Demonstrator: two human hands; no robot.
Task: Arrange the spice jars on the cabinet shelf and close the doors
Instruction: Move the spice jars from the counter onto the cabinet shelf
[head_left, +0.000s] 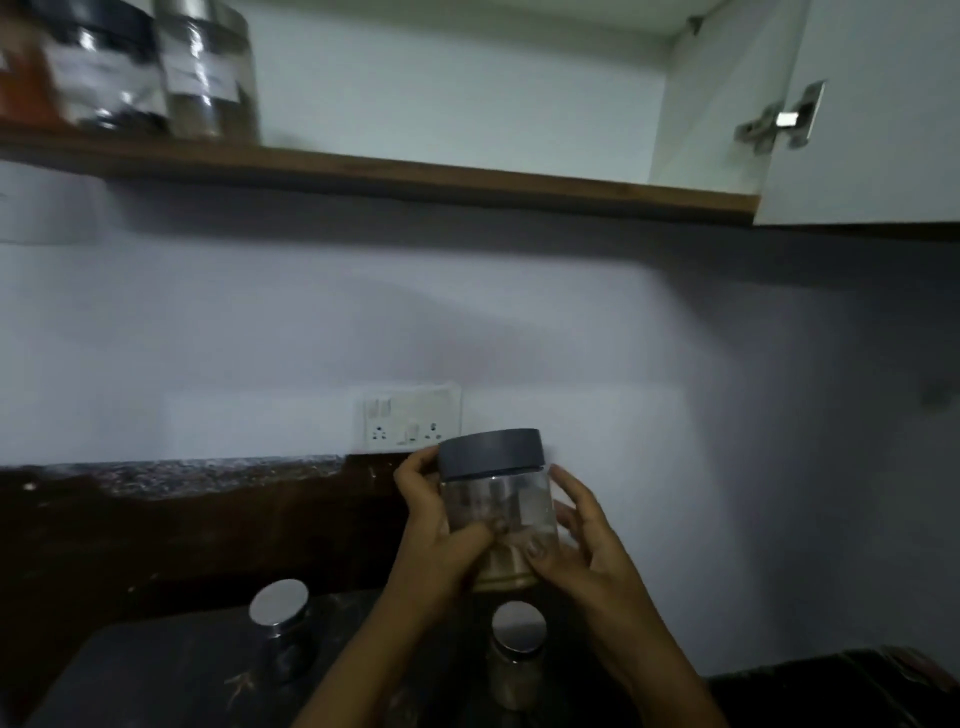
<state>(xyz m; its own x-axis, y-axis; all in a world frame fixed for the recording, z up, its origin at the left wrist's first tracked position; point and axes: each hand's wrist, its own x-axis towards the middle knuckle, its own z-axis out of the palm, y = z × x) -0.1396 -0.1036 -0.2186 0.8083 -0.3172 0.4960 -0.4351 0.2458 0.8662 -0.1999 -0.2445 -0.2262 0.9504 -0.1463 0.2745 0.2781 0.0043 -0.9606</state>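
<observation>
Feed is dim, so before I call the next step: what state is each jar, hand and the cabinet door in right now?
Grey-lidded jar: lidded, upright, held off the counter.
Left hand: gripping that jar.
Right hand: gripping it too.
Two steel-lidded jars: lidded, on the counter.
Shelf jars: upright at the left.
Cabinet door: open.

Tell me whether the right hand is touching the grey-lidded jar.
Touching. The head view shows the right hand with its thumb pressed on the jar low on the glass; the left hand holds the other side.

Dim kitchen corner. A pale wall (260, 338) carries a white socket panel (410, 422) above a dark stone backsplash (182, 499). A metal hinge (779, 122) is fixed inside the white cupboard overhead. Dark desk (156, 675) below.
</observation>
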